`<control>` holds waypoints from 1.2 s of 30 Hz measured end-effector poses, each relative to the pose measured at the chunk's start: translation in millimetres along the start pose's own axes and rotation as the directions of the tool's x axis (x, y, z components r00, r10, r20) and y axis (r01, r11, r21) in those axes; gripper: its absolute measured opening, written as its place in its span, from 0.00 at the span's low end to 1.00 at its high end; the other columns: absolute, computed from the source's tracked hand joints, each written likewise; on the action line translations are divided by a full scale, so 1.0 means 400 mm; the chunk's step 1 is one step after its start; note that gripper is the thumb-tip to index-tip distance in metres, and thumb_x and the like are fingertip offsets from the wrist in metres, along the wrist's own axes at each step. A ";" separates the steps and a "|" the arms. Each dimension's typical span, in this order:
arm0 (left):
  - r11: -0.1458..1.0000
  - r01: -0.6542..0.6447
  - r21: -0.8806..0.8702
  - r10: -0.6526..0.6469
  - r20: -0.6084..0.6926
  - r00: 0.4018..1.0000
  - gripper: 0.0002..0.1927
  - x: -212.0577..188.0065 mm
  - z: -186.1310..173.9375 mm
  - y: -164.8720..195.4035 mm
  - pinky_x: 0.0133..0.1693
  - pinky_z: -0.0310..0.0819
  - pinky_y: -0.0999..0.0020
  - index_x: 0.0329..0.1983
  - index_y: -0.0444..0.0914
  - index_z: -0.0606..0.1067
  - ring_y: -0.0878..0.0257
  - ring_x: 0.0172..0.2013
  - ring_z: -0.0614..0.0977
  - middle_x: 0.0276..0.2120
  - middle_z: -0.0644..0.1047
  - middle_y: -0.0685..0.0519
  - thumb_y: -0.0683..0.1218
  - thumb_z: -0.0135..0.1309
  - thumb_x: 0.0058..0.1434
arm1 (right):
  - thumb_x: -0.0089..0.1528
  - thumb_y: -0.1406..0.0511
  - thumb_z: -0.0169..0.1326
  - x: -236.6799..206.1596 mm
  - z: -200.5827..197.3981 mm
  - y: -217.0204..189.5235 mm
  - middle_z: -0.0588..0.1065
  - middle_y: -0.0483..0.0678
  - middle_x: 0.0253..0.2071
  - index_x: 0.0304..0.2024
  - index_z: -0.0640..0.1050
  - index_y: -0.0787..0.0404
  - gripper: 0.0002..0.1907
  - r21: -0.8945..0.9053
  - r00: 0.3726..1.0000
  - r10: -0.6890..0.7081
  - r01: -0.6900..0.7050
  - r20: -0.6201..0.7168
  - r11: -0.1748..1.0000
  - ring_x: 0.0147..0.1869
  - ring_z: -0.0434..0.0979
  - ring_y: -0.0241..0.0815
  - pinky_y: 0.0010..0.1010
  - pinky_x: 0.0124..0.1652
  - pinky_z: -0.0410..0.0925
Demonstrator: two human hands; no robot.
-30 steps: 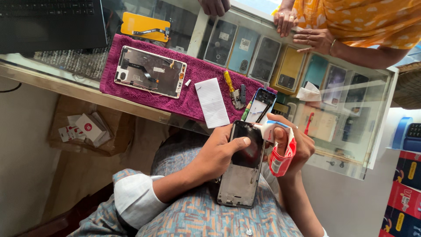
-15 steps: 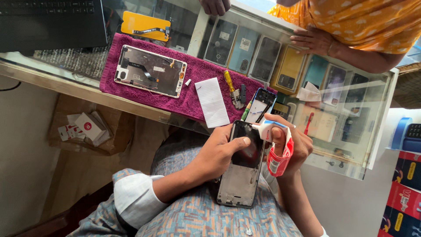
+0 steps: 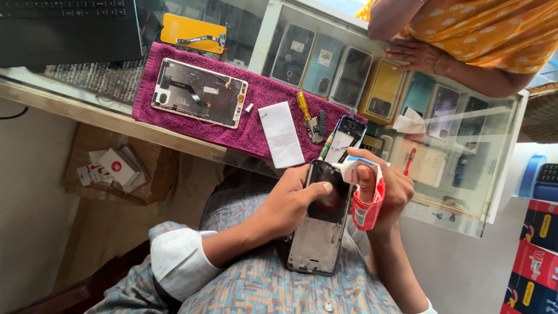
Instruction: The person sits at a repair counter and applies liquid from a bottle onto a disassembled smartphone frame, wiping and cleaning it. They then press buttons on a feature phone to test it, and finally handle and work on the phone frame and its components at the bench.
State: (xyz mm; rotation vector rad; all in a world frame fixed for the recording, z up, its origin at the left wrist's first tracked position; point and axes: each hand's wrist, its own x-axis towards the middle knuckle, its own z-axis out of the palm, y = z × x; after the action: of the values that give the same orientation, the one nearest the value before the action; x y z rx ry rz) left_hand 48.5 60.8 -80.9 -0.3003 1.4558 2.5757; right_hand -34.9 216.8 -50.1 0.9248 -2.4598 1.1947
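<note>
Left hand (image 3: 290,203) grips the phone frame (image 3: 321,224) steady — right hand (image 3: 381,189), pinching the glue tube (image 3: 365,200), should squeeze gently along the edge.

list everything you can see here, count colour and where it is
opened phone frame: 1, black and grey, on the lap, held
squeeze tube with red label: 1, white and red, nozzle at the frame's top edge
magenta towel mat: 1, on the glass counter
detached phone back panel: 1, silver, on the mat's left part
white paper slip: 1, on the mat
yellow-handled screwdriver: 1, on the mat, right of the slip
orange phone screen part: 1, behind the mat
black laptop: 1, top left
phone covers in the glass case: several, mixed colours
another person's hand: 1, on the counter
left hand: 1, on the frame
right hand: 1, holding the tube
</note>
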 end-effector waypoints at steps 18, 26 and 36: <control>1.000 -0.016 0.010 0.016 0.017 1.000 0.12 -0.001 0.002 -0.009 0.44 0.73 0.70 0.48 0.29 0.74 0.69 0.38 0.77 0.37 0.79 0.53 0.43 0.49 0.67 | 0.74 0.62 0.51 -0.018 -0.006 0.011 0.76 0.48 0.26 0.48 0.83 0.66 0.14 -0.072 0.999 -0.030 0.028 -0.027 0.997 0.26 0.72 0.35 0.29 0.31 0.64; 1.000 0.002 0.023 -0.002 0.005 1.000 0.13 0.000 -0.001 -0.013 0.42 0.73 0.71 0.48 0.29 0.75 0.69 0.36 0.78 0.35 0.79 0.54 0.44 0.50 0.67 | 0.74 0.62 0.51 -0.023 -0.005 0.012 0.76 0.47 0.26 0.49 0.83 0.65 0.15 -0.062 0.999 -0.028 0.026 -0.027 0.998 0.26 0.71 0.35 0.29 0.31 0.64; 1.000 -0.016 -0.005 0.016 0.005 1.000 0.13 -0.006 0.000 -0.019 0.43 0.75 0.71 0.49 0.30 0.75 0.69 0.38 0.79 0.37 0.80 0.54 0.44 0.50 0.67 | 0.75 0.62 0.50 -0.030 -0.004 0.011 0.77 0.47 0.27 0.50 0.82 0.65 0.14 -0.053 0.999 -0.046 0.044 -0.030 0.998 0.27 0.73 0.35 0.29 0.32 0.65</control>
State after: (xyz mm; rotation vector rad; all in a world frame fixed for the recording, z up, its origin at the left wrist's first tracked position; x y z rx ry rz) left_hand 52.5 64.6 -86.7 -0.2828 1.4562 2.5914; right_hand -28.6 225.4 -57.4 0.9348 -2.4209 1.1158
